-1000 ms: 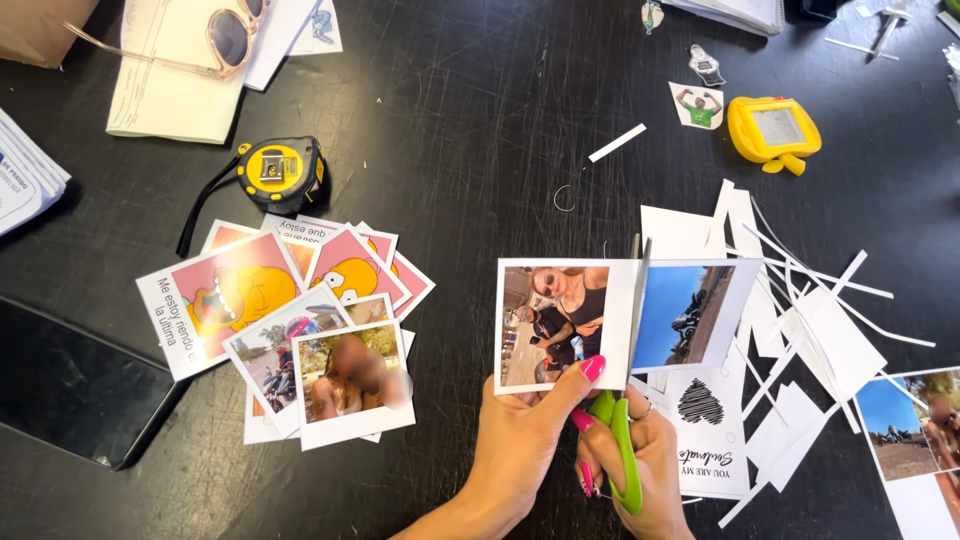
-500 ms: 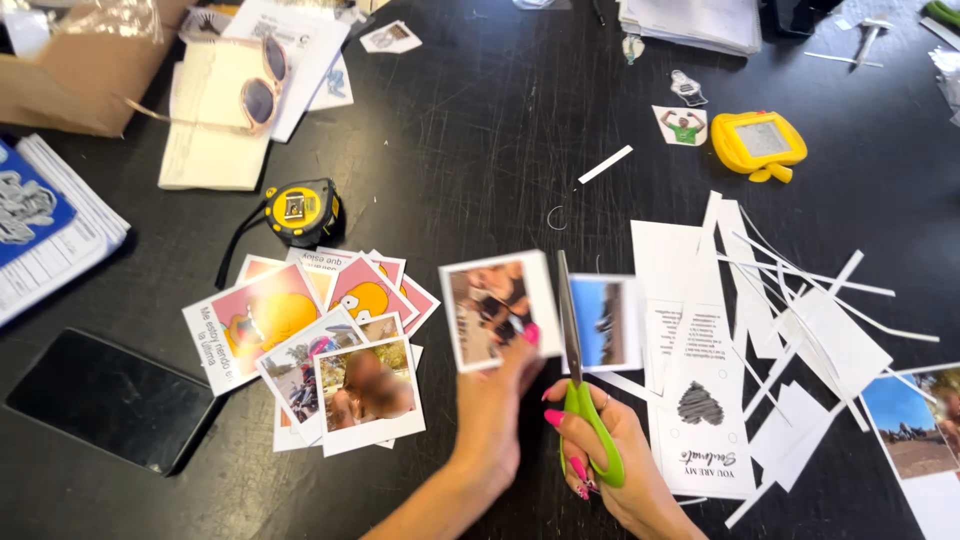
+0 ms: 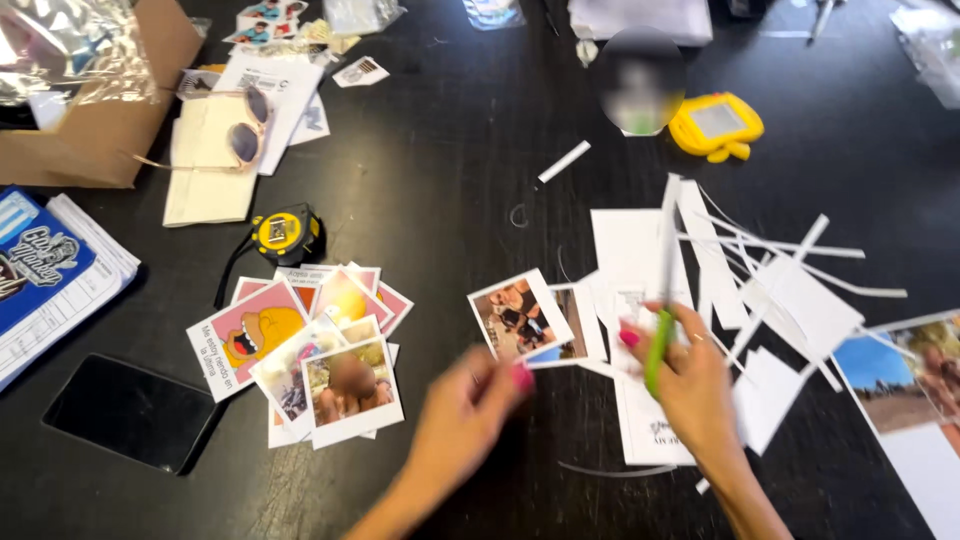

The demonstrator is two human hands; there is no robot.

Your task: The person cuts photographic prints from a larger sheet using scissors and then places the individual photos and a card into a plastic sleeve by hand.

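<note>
My left hand [image 3: 465, 405] is blurred and pinches the lower corner of a small white-bordered photo print [image 3: 512, 314], just above the black table. A second cut print [image 3: 574, 328] lies partly under it. To the right, my right hand [image 3: 692, 382] grips green-handled scissors [image 3: 658, 350], blades pointing away from me over white paper sheets [image 3: 630, 255]. A fanned pile of similar prints [image 3: 310, 355] lies to the left of my left hand.
White paper strips and offcuts [image 3: 770, 290] litter the right side, and a larger photo sheet [image 3: 900, 372] lies at the right edge. A yellow tape measure [image 3: 285, 232], dark phone [image 3: 130, 410], blue booklet [image 3: 40, 262], sunglasses [image 3: 235, 132], cardboard box [image 3: 110, 110] and yellow toy [image 3: 715, 125] surround the work area.
The two prints are now apart: my left hand has carried one down and left, while my right hand has drawn the scissors rightward over the white sheets. The view has tilted up.
</note>
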